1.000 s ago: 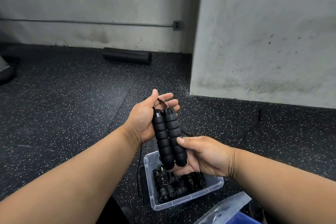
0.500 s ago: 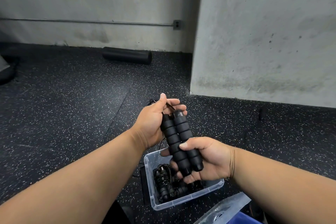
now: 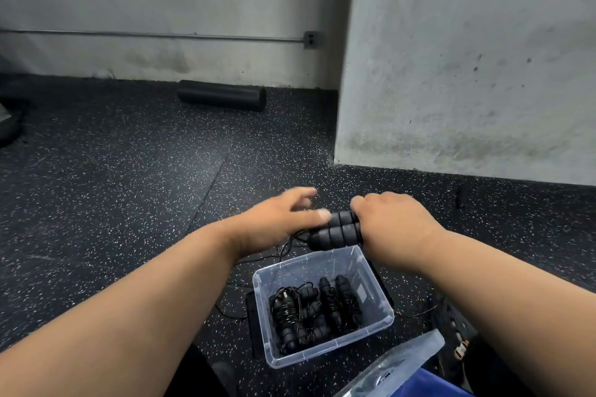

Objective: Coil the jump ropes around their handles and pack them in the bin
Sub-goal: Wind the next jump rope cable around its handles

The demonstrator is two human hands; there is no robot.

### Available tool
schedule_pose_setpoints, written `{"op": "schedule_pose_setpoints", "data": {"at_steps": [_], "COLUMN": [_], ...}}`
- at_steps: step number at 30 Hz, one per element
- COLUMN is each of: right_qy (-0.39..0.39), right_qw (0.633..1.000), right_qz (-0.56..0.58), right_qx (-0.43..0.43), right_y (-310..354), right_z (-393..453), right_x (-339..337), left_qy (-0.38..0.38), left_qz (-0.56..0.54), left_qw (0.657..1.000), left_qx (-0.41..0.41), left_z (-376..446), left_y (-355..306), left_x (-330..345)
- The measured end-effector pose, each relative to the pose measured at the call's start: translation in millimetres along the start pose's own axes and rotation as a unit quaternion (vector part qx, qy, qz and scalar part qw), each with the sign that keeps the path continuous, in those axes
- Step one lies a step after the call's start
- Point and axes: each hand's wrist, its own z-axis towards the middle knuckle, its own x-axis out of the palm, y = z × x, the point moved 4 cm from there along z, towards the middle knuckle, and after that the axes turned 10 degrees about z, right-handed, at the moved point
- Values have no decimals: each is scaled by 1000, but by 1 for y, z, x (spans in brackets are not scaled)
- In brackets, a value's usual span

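My right hand (image 3: 393, 222) grips a pair of black foam jump-rope handles (image 3: 335, 230), held side by side and lying level above the far edge of the clear plastic bin (image 3: 258, 293). My left hand (image 3: 274, 222) is blurred at the handles' left end, fingers spread, its thumb against the upper handle. A thin black rope (image 3: 283, 246) hangs loose from that end towards the floor. Inside the bin lie several coiled black jump ropes (image 3: 309, 313).
The bin stands on speckled black rubber flooring. A concrete pillar (image 3: 467, 74) rises at the right. A black foam roller (image 3: 222, 99) lies by the back wall. A clear plastic bag (image 3: 393, 367) over something blue sits at the bottom right.
My right hand has turned the handles from upright to level and rolled palm down. My left hand has let go of their top end and moved in a blur.
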Motion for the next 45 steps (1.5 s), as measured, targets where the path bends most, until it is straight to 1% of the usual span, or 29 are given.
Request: {"op": "schedule_pose_setpoints", "data": {"at_steps": [1,2,3,7,9,10,12,13,14,15,16,17,18,19,20,21,22,24,26,27,28,30,31,33,35,38,41,43,45], "right_qy": [-17,-32,-40,-67,-124,-164,-243,-262,-257,-214,-140,-48,40,108,151,173,176,159,162,159,153,142,136,114,84,45,23,32,25], "right_qw": [1000,998,997,989,985,982,964,945,920,889,847,802,773,754,736,724,723,718,692,701,731,787,811,864,912,941,962,979,977], "right_qz": [-15,-30,-47,-100,-84,-43,108,194,283,382,487,574,619,641,655,665,665,675,698,689,660,596,566,488,401,335,272,179,95], "right_qx": [-19,-38,-55,-86,-90,-77,-20,26,81,132,161,158,132,100,77,68,66,68,88,89,81,68,64,49,32,17,-19,-96,-188], "right_y": [5,10,15,24,18,13,2,-4,-9,-10,-6,5,19,34,47,58,63,65,60,55,50,40,36,30,27,24,23,31,43], "right_z": [0,-1,-3,-6,-5,-5,-8,-8,-9,-8,-7,-7,-9,-12,-15,-16,-15,-12,-10,-8,-5,0,3,8,8,3,-3,-8,-13], "right_x": [-3,-5,-8,-16,-24,-30,-41,-42,-40,-32,-20,-5,11,24,36,45,50,55,53,50,45,36,32,25,18,1,-23,-33,-40], "left_qy": [51,76,78,13,-46,-80,-141,-158,-161,-153,-143,-138,-135,-129,-119,-103,-83,-46,-24,-22,-30,-69,-87,-111,-122,-114,-106,-80,-20], "left_qz": [11,35,64,123,102,82,18,-37,-108,-181,-241,-280,-305,-323,-338,-351,-364,-390,-404,-387,-344,-204,-136,-15,103,165,193,220,248], "left_qw": [998,996,994,991,992,992,988,984,978,968,955,945,937,931,927,925,922,916,910,917,933,972,983,993,987,978,973,970,968], "left_qx": [20,32,37,46,53,58,65,68,73,82,93,101,108,112,111,106,101,87,89,95,102,96,82,39,-11,-62,-65,-58,-39], "left_z": [0,0,1,8,8,8,6,6,6,7,7,7,7,6,6,6,5,3,2,2,1,0,0,0,0,0,-2,-1,-1], "left_y": [-5,-7,-6,-7,-13,-16,-21,-22,-24,-26,-28,-31,-34,-36,-37,-37,-37,-36,-34,-32,-29,-20,-14,-2,11,23,20,15,10], "left_x": [9,16,22,36,32,26,13,6,1,-1,-2,-2,-2,0,1,2,4,5,4,1,-3,-13,-17,-22,-25,-29,-25,-12,8]}}
